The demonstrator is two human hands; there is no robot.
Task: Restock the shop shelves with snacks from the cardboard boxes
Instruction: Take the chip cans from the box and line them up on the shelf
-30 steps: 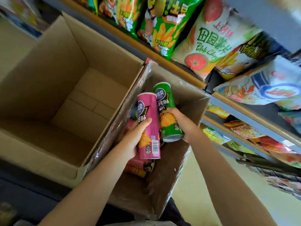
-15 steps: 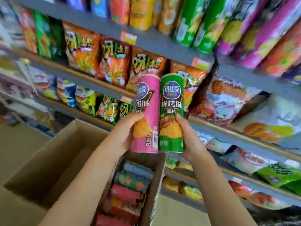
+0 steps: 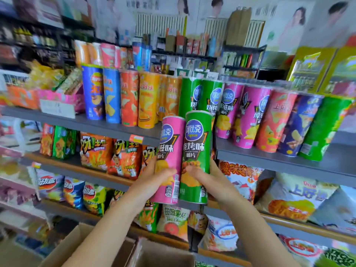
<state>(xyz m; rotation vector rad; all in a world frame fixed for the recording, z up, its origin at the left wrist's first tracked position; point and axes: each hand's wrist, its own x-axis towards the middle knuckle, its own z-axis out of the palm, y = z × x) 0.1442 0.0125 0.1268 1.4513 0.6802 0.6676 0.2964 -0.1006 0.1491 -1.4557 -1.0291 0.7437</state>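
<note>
My left hand (image 3: 154,180) grips a pink chip can (image 3: 170,151) and my right hand (image 3: 208,180) grips a green chip can (image 3: 196,151). Both cans stand upright side by side, raised in front of the grey upper shelf (image 3: 289,160). Matching green cans (image 3: 192,95) and pink cans (image 3: 248,114) stand on that shelf just behind them. The tops of two cardboard boxes (image 3: 158,255) show at the bottom edge; their contents are hidden.
Blue, orange and yellow chip cans (image 3: 123,97) fill the upper shelf to the left. Lower shelves hold rows of snack bags (image 3: 107,155). More bags (image 3: 289,199) lie on the shelves at right. Taller racks and posters stand behind.
Both hands have lifted the two cans out of the box and up to the level of the can shelf. The view has tilted up from the boxes to the shelves.
</note>
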